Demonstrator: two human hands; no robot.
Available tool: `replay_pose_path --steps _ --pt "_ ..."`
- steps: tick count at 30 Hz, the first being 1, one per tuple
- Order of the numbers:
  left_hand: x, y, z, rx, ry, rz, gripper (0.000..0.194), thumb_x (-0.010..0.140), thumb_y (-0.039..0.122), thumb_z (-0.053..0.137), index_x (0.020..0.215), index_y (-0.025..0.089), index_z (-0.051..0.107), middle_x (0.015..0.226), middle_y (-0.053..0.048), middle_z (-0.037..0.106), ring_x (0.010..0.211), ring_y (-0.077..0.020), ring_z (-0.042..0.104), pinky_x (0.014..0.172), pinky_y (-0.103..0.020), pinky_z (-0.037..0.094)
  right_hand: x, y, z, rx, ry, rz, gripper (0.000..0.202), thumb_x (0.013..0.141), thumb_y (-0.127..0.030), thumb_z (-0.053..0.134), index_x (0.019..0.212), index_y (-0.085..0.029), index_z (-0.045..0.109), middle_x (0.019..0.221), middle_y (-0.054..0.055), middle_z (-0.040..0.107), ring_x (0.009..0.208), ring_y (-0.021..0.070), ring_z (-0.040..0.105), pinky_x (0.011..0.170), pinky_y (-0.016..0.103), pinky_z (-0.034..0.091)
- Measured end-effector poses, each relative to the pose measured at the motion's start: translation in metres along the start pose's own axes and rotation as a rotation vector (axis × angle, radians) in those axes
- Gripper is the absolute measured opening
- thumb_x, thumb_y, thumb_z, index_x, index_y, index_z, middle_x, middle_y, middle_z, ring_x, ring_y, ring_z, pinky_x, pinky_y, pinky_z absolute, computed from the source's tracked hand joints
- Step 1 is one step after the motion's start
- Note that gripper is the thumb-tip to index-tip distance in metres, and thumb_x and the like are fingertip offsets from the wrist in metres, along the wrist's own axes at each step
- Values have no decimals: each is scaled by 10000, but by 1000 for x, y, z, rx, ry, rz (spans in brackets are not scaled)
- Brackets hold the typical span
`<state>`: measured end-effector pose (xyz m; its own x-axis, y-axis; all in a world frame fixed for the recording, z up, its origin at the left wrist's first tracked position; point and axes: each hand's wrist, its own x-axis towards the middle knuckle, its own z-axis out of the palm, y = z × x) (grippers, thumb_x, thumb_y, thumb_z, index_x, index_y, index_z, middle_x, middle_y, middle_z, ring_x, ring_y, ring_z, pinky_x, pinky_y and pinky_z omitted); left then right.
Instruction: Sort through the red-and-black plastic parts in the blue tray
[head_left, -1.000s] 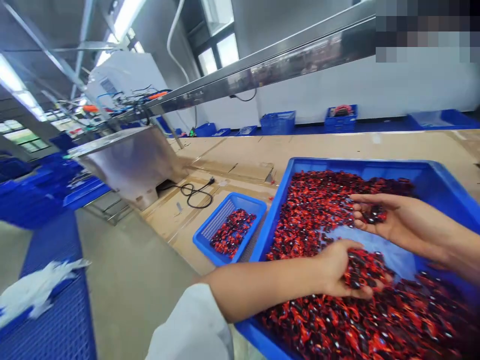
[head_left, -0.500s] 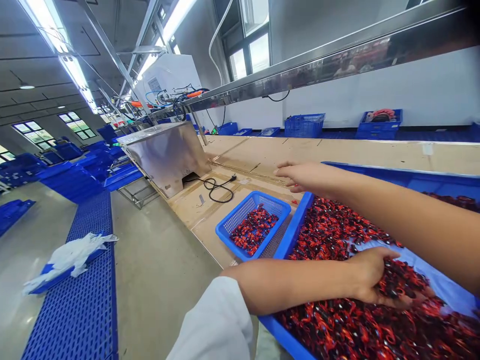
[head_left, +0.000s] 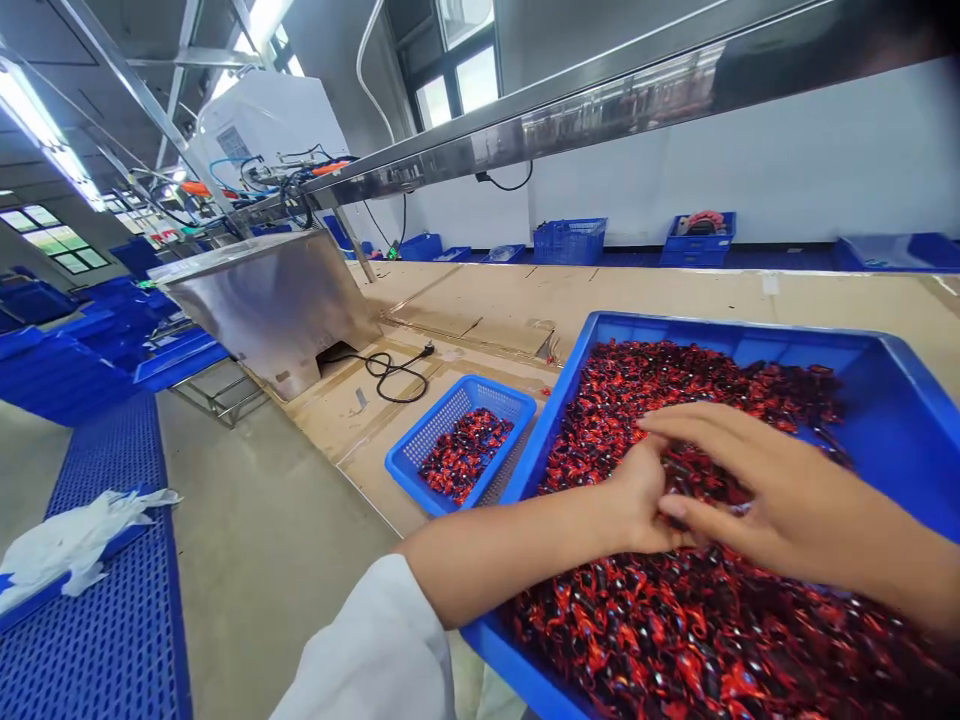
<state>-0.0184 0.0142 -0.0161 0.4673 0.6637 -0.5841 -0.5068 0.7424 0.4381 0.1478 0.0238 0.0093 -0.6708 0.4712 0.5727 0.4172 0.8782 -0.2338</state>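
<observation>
Small shiny red-and-black pieces [head_left: 675, 640], whose kind I cannot make out, fill much of a large blue tray [head_left: 787, 335]. Over them my left hand [head_left: 637, 505] reaches in from the near left, its fingers mostly hidden behind the right. My right hand [head_left: 757, 485] is cupped against it, palm inward, thumb apart from the fingers. Pieces show in the gap between both hands; whether they are held or lie below is unclear. Left of the tray stands a smaller blue perforated basket [head_left: 405, 452] with more such pieces in it.
A black power cord [head_left: 390, 375] lies on the cardboard-covered table [head_left: 480, 300] near a metal housing [head_left: 285, 300]. A steel beam [head_left: 562, 125] crosses above. Blue crates [head_left: 570, 240] stand by the wall. A white bag [head_left: 82, 545] lies on the blue floor grating at left.
My right hand has come down from above the tray's left edge to meet the left one. The left hand has drawn back from deeper among the pieces. The view has shifted right.
</observation>
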Motion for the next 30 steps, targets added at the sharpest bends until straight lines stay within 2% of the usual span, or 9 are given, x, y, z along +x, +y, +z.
replay_pose_path --steps 2,4,8,12,16,19,23,27,30 --pt "-4 1 5 56 62 -14 560 1141 488 306 881 163 680 783 -91 633 577 -191 589 484 -250 464 -9 -1 11 8 -19 -30 599 1060 -492 722 1610 -272 639 1563 159 745 1388 378 751 1129 572 657" --pt "-9 3 9 91 117 13 582 1151 454 235 880 174 667 805 -79 646 588 -176 593 498 -241 463 -12 -1 20 28 -22 -11 607 1076 -463 712 1643 -266 618 1596 162 728 1428 380 728 1153 589 646" --pt "-20 8 12 73 226 104 476 1110 483 364 818 200 612 739 -20 570 499 -132 473 435 -229 328 -11 0 29 77 60 83 485 1123 -445 650 1579 -286 689 1527 144 765 1378 361 749 1138 588 651" --pt "-29 15 14 -4 155 117 402 1073 463 477 780 208 584 655 19 483 453 -109 384 413 -217 242 -7 -3 27 63 201 112 320 1134 -447 653 1374 -310 814 1359 131 803 1233 344 777 1054 552 660" --pt "-30 16 18 3 193 99 457 1112 470 449 739 220 535 608 44 390 440 -110 381 393 -212 248 -4 -8 23 48 266 121 182 1099 -403 710 1183 -329 854 1249 108 814 1124 349 775 969 549 637" --pt "-30 16 21 21 203 89 489 1133 472 419 740 215 555 597 40 389 439 -116 391 381 -214 267 -2 -10 19 71 278 153 134 1069 -420 749 1096 -345 856 1168 91 829 1079 352 782 939 542 631" --pt "-33 17 20 -28 138 82 490 1135 455 408 794 182 632 651 -10 516 466 -123 440 376 -208 264 -4 -13 12 149 283 286 142 1053 -481 760 1085 -364 834 1119 50 871 1021 331 826 896 509 659" --pt "-35 19 18 -90 59 37 506 1145 433 375 815 163 646 657 -24 528 491 -132 511 357 -198 248 -10 -19 4 292 365 520 221 1006 -591 803 1092 -388 810 1114 15 889 993 330 849 912 531 684" --pt "-37 19 18 -112 44 33 505 1146 422 362 865 142 675 682 -39 570 498 -138 544 347 -202 262 -11 -23 -4 228 432 503 229 1005 -564 828 1170 -407 838 1183 -3 890 1054 321 845 993 537 675"
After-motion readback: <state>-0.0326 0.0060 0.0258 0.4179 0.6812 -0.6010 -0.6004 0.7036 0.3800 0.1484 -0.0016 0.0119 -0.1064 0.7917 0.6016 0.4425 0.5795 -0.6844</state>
